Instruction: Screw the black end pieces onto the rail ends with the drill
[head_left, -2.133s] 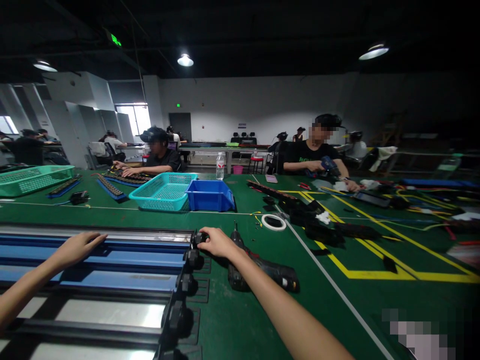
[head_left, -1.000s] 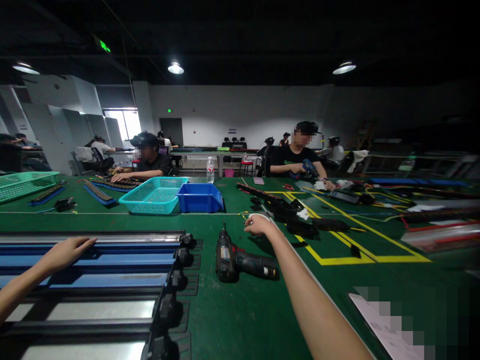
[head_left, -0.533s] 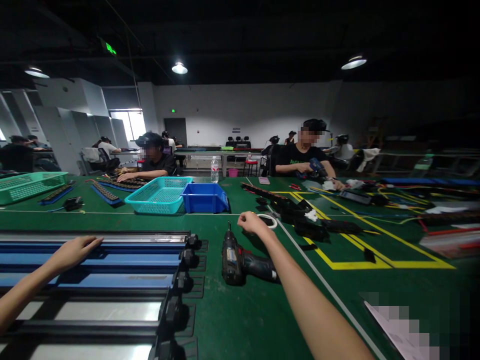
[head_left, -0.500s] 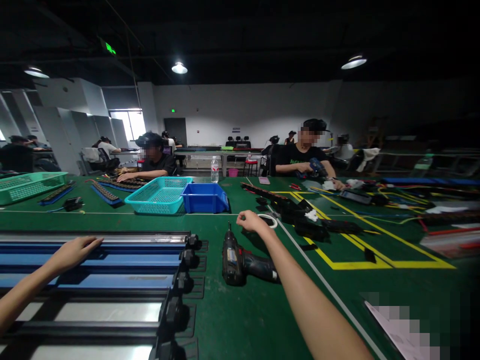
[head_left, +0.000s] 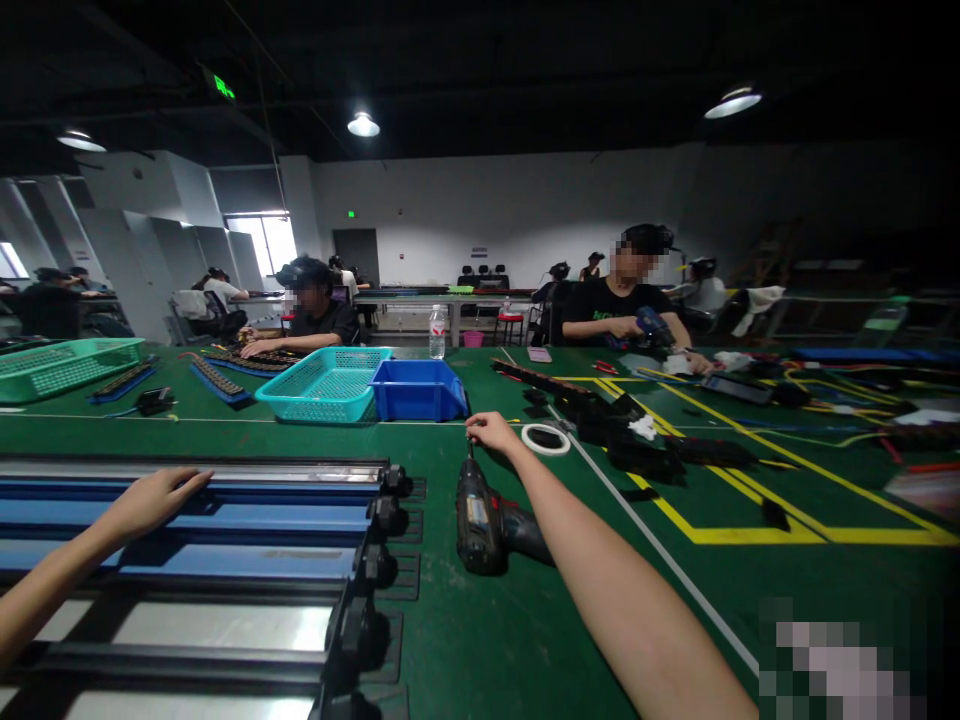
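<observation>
My left hand [head_left: 157,500] lies with its fingers stretched out over a row of long blue and silver profiles [head_left: 292,522], which have black fittings [head_left: 386,512] along their right ends. To the right of these, a cordless drill [head_left: 478,522] lies on its side on the green table, its bit pointing away from me. My right hand [head_left: 495,434] is at the tip of the bit, thumb and fingers drawn together in a pinch. Whatever is between those fingertips is too small to make out. My right forearm hides part of the drill's handle.
Beyond my hands stand a blue bin [head_left: 420,392], a turquoise basket [head_left: 326,385] and a water bottle [head_left: 437,332]. A white tape ring [head_left: 546,440] and dark parts [head_left: 637,445] lie to the right. Two co-workers sit across the table, one holding a drill [head_left: 654,328].
My right hand has moved slightly towards me and left, onto the tip of the drill bit. The left hand stays on the profiles. The view has shifted a little.
</observation>
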